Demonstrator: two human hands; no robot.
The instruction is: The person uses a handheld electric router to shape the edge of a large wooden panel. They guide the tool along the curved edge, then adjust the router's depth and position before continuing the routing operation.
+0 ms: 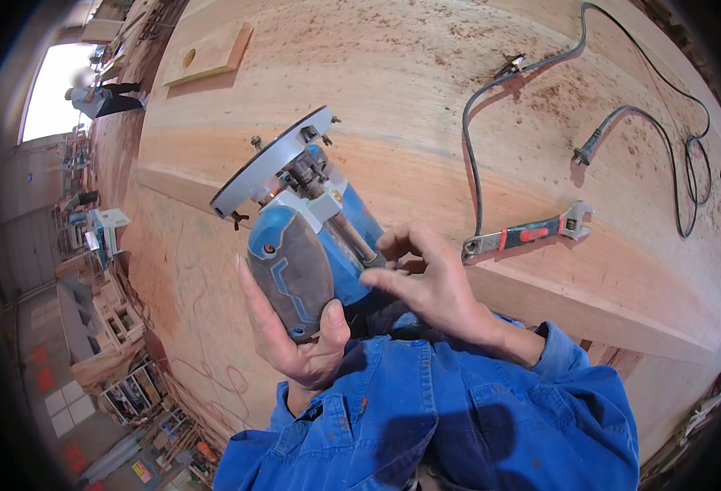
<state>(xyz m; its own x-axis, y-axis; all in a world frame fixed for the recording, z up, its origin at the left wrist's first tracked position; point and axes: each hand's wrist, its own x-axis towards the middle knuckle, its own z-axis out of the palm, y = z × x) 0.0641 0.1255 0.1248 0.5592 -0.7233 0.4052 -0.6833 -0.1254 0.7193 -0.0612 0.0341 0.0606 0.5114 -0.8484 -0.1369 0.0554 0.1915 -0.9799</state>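
A blue and grey wood router (293,260) is tilted on its side in front of me, its round base plate (272,168) turned to the upper left. My left hand (296,348) cradles the motor body from below, thumb on the dark grip. With thumb and forefinger, my right hand (442,295) pinches a dark knob (374,260) at the near end of the metal rod along the router's side. To the right of that hand, an adjustable wrench (532,235) with a red and black handle lies on the wood.
Beneath everything is a wide wooden slab (360,98) strewn with sawdust. A black power cord (468,135) loops across its right side, with a plug (584,154) at one end. A board with a hole (209,56) lies at the far left. Another person (98,100) stands in the background.
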